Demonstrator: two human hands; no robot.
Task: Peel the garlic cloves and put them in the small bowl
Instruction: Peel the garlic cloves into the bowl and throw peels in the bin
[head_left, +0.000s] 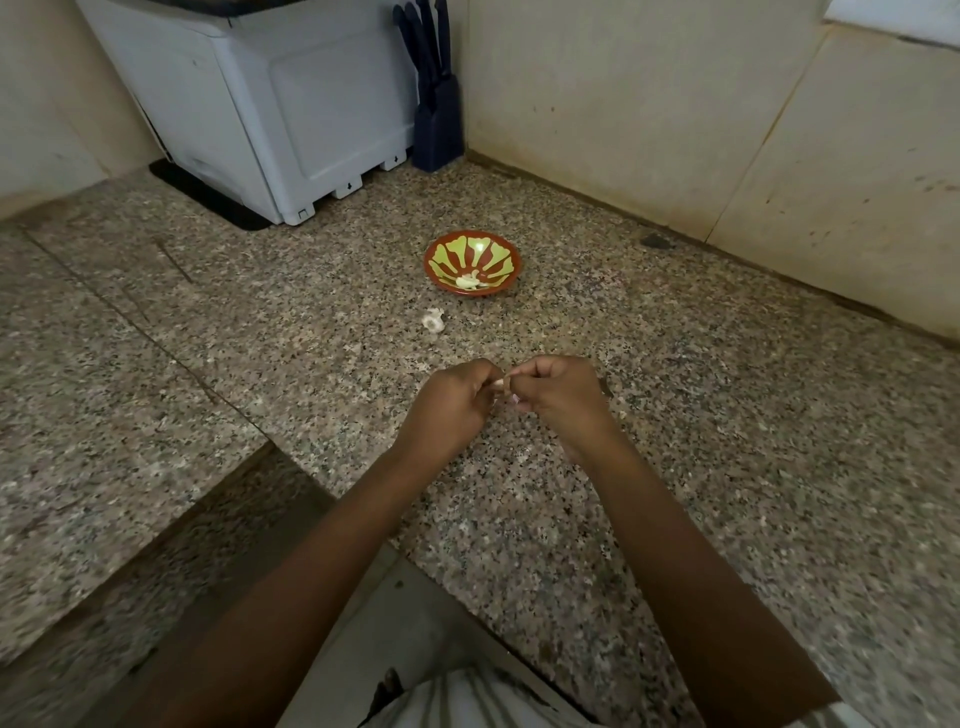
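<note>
My left hand (451, 408) and my right hand (557, 395) meet above the granite counter (675, 415), fingers curled. Between their fingertips they pinch a small pale garlic clove (500, 385), mostly hidden by the fingers. Farther back stands the small red bowl with a green pattern (493, 249), holding a few peeled cloves (467, 281). A piece of garlic bulb (433, 320) lies on the counter just in front of the bowl, to its left.
A white appliance (291, 104) stands at the back left on a dark mat. A dark knife block (438, 124) sits beside it in the corner. Tiled walls close the back and right. Bits of skin (621, 414) lie right of my hands.
</note>
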